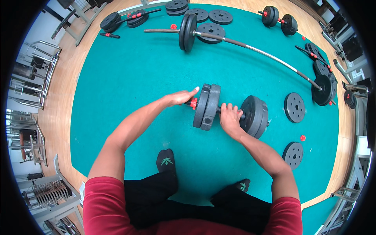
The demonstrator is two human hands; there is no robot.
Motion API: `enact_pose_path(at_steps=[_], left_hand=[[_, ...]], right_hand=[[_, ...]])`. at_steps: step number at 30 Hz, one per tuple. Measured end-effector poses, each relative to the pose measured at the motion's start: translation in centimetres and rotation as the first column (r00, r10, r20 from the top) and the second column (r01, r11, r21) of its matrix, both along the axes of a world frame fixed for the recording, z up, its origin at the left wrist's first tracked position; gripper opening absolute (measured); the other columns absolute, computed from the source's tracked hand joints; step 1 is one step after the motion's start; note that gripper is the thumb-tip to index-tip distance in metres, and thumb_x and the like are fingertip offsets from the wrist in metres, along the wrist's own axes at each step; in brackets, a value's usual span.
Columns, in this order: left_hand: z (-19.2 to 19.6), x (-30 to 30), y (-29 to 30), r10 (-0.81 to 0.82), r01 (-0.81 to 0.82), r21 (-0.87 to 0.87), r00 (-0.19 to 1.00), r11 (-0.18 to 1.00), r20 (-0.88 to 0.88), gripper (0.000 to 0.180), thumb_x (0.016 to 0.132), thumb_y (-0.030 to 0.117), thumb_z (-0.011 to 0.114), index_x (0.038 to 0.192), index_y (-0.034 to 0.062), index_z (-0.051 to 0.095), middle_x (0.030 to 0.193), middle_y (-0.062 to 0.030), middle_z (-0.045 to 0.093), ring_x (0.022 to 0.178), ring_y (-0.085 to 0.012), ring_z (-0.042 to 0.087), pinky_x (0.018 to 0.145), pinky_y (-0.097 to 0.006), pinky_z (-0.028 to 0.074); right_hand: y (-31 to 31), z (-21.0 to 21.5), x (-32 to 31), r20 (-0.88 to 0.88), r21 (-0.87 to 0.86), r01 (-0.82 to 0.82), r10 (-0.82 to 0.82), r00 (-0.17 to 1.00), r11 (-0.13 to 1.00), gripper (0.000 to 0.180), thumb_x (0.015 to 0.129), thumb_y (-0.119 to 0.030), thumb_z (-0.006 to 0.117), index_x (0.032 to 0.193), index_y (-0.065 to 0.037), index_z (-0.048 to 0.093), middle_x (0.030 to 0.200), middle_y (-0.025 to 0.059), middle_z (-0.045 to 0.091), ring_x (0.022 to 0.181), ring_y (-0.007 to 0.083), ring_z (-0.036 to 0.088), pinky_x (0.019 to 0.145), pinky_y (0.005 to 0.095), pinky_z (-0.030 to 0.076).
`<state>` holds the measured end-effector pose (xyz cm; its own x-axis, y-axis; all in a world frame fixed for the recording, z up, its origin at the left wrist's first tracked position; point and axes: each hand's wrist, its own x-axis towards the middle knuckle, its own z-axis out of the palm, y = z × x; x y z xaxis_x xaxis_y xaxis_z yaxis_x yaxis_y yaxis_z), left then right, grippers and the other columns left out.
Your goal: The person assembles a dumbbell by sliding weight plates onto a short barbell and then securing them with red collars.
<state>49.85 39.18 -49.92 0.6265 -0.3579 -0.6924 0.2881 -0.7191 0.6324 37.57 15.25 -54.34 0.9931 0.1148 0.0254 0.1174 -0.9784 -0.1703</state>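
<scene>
In the middle of the green mat is a dumbbell [212, 107] with thick dark grey plates at both ends. My right hand [231, 117] wraps round its bar between the two plate stacks, against the inner side of the right plates [250, 115]. At the left end, a red collar nut [193, 103] sits on the bar outside the plates. Beside this nut my left hand [181, 96] is stretched out, fingertips close to the outer left plate; its underside is hidden. The bar's right tip shows past the right plates, with no red nut visible there.
Beyond the dumbbell lies a long barbell [250, 47] with plates at both ends. Loose plates [294, 107] and a red nut [302, 138] lie to the right. Another dumbbell [279, 21] and stacked plates [177, 7] are farther back. My socked feet [166, 160] stand near; gym machines [47, 192] surround the mat.
</scene>
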Motion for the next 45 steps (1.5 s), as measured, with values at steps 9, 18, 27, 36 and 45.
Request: enact_pose_path(at_steps=[9, 18, 27, 36, 45], left_hand=[[2.6, 3.3, 0.8, 0.209, -0.195, -0.235, 0.977, 0.952, 0.033, 0.056, 0.102, 0.051, 0.034, 0.083, 0.0076, 0.064, 0.108, -0.0131, 0.066, 0.105, -0.0249, 0.06, 0.099, -0.044, 0.04], [2.2, 1.5, 0.2, -0.046, 0.05, -0.157, 0.999, 0.986, 0.028, 0.042, 0.1, 0.04, 0.047, 0.111, 0.0058, 0.068, 0.121, -0.0096, 0.064, 0.122, -0.0283, 0.052, 0.108, -0.041, 0.033], [2.2, 2.3, -0.3, -0.56, 0.556, -0.082, 0.828, 0.827, -0.032, 0.04, 0.097, 0.031, 0.056, 0.126, 0.0038, 0.058, 0.125, -0.0063, 0.063, 0.117, -0.0204, 0.056, 0.103, -0.036, 0.04], [-1.2, 2.3, 0.6, -0.668, 0.673, 0.056, 0.716, 0.738, 0.202, 0.033, 0.088, 0.02, 0.067, 0.115, 0.0026, 0.063, 0.108, -0.0115, 0.07, 0.098, -0.0249, 0.064, 0.088, -0.039, 0.048], [-0.5, -2.9, 0.9, -0.537, 0.506, 0.315, 0.386, 0.803, 0.75, 0.027, 0.08, 0.014, 0.07, 0.101, 0.0058, 0.054, 0.092, -0.0117, 0.059, 0.098, -0.0319, 0.054, 0.092, -0.046, 0.04]], right_hand=[[0.4, 0.3, -0.1, -0.02, 0.012, 0.001, -0.001, 1.0, 1.0, 0.025, 0.079, 0.0, 0.059, 0.103, -0.005, 0.054, 0.1, 0.0158, 0.055, 0.096, 0.0357, 0.054, 0.085, 0.059, 0.038], [0.0, 0.0, -0.4, -0.023, 0.012, 0.0, 0.0, 1.0, 1.0, 0.025, 0.079, 0.0, 0.059, 0.103, -0.005, 0.053, 0.099, 0.0154, 0.055, 0.096, 0.0357, 0.054, 0.086, 0.0583, 0.038], [0.0, 0.4, -0.1, -0.025, -0.004, 0.005, -0.005, 1.0, 1.0, 0.026, 0.079, 0.0, 0.059, 0.104, -0.005, 0.053, 0.1, 0.0155, 0.054, 0.097, 0.0358, 0.054, 0.086, 0.0585, 0.038], [0.5, 0.1, 0.0, -0.057, -0.021, 0.008, -0.01, 0.998, 1.0, 0.024, 0.082, -0.003, 0.058, 0.105, -0.006, 0.053, 0.1, 0.0149, 0.055, 0.097, 0.0355, 0.055, 0.086, 0.0591, 0.039], [0.9, 0.3, -0.1, -0.01, -0.115, 0.035, -0.037, 0.999, 0.993, 0.019, 0.084, -0.006, 0.058, 0.103, -0.008, 0.054, 0.098, 0.0129, 0.055, 0.094, 0.0327, 0.055, 0.084, 0.0569, 0.04]])
